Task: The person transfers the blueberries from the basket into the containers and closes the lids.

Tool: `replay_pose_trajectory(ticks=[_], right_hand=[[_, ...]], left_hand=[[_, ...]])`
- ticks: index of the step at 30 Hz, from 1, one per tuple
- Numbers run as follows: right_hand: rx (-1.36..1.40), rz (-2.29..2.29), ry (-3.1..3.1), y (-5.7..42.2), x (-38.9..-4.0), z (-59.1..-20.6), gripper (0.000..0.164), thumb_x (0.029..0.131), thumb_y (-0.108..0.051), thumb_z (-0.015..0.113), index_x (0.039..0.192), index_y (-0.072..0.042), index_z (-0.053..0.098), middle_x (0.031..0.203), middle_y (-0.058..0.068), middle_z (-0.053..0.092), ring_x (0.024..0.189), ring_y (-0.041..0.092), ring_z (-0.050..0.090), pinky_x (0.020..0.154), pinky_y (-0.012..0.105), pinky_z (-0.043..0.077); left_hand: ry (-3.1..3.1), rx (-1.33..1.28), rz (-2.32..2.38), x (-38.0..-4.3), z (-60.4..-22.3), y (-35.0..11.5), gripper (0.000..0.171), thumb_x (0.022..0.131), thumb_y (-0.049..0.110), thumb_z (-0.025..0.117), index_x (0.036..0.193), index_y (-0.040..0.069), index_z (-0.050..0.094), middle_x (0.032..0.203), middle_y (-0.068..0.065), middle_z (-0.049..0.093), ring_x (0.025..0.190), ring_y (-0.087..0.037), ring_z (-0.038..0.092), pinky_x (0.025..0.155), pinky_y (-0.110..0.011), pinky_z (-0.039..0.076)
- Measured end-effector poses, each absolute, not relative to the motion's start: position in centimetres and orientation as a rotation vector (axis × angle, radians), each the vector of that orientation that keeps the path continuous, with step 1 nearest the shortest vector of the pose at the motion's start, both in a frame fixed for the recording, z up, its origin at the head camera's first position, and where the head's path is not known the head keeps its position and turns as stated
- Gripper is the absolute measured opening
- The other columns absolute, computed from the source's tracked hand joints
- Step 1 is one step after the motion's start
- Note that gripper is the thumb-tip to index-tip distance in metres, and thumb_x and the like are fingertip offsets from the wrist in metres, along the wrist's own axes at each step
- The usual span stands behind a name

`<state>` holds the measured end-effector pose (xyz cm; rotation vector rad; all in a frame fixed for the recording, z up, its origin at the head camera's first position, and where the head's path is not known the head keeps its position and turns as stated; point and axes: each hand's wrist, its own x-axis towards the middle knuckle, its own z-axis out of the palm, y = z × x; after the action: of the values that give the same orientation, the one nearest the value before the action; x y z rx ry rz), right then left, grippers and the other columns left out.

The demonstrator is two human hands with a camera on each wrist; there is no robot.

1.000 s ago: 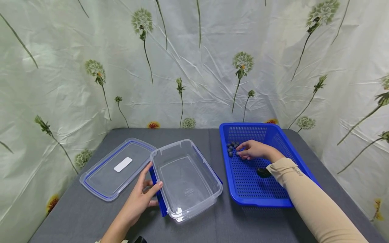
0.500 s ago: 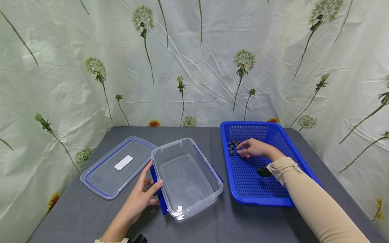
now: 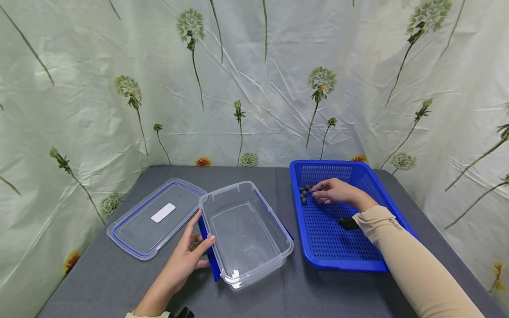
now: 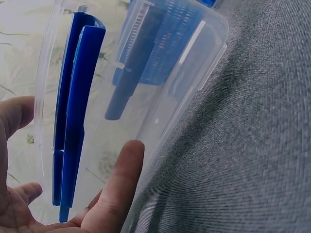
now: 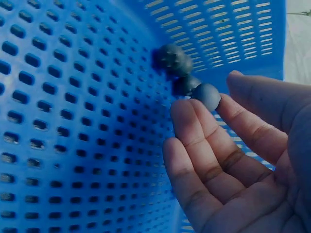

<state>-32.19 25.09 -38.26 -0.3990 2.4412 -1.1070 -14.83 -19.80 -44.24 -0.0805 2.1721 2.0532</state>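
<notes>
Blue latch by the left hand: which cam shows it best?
Left wrist: the blue latch is large, close up and visible nearly end to end beside the left hand. Head shows it small, on the side of the container, partly covered by that hand. Right wrist doesn't show it.

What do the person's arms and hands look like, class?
The right sleeve is long and beige, with small, illegible dark lettering near the cuff. Only a beige edge of the left sleeve shows. A black device sits at each wrist. The left hand and right hand wear no gloves.
</notes>
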Motion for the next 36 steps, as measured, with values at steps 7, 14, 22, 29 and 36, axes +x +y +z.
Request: replay_pose_trajectory(ticks=[7, 14, 22, 29, 36], right_hand=[[-0.391, -1.128, 2.475, 25.0, -31.7, -37.1, 0.044, 0.112, -0.019, 0.056, 0.144, 0.012, 0.057, 0.134, 0.03, 0.07, 0.12, 0.035, 0.073, 0.097, 0.04, 0.061], [-0.413, -1.192, 2.449, 25.1, -31.6, -36.1, 0.046, 0.113, -0.023, 0.057, 0.146, 0.009, 0.056, 0.134, 0.027, 0.07, 0.118, 0.031, 0.073, 0.1, 0.041, 0.061], [-0.476, -1.229, 2.438, 23.8, -31.2, -34.7, 0.046, 0.112, -0.024, 0.058, 0.147, 0.006, 0.057, 0.139, 0.028, 0.067, 0.125, 0.037, 0.07, 0.109, 0.053, 0.056], [-0.571, -1.248, 2.398, 21.9, -30.8, -33.6, 0.043, 0.113, -0.022, 0.057, 0.147, 0.005, 0.057, 0.144, 0.029, 0.064, 0.125, 0.033, 0.071, 0.107, 0.046, 0.058], [-0.637, -1.25, 2.371, 19.7, -30.2, -32.8, 0.04, 0.112, -0.018, 0.059, 0.144, 0.005, 0.06, 0.133, 0.025, 0.072, 0.118, 0.028, 0.073, 0.093, 0.027, 0.06]], left_hand=[[2.185, -0.076, 2.057, -14.8, -44.3, -19.7, 0.085, 0.107, 0.023, 0.068, 0.169, 0.048, 0.016, 0.143, -0.03, 0.047, 0.124, -0.039, 0.063, 0.086, -0.055, 0.066], [2.201, -0.047, 2.061, -14.7, -44.3, -19.6, 0.088, 0.108, 0.024, 0.067, 0.172, 0.044, 0.011, 0.145, -0.033, 0.045, 0.131, -0.043, 0.06, 0.085, -0.057, 0.065], [2.189, -0.096, 2.068, -14.5, -44.4, -19.7, 0.085, 0.107, 0.025, 0.068, 0.17, 0.048, 0.015, 0.141, -0.03, 0.048, 0.125, -0.039, 0.064, 0.087, -0.055, 0.066], [2.189, -0.104, 2.077, -14.4, -44.6, -19.6, 0.084, 0.107, 0.026, 0.068, 0.169, 0.049, 0.016, 0.143, -0.03, 0.05, 0.123, -0.037, 0.066, 0.086, -0.056, 0.066], [2.163, -0.079, 2.11, -14.5, -44.7, -19.4, 0.084, 0.108, 0.024, 0.066, 0.171, 0.045, 0.014, 0.141, -0.03, 0.05, 0.123, -0.035, 0.066, 0.086, -0.056, 0.065]])
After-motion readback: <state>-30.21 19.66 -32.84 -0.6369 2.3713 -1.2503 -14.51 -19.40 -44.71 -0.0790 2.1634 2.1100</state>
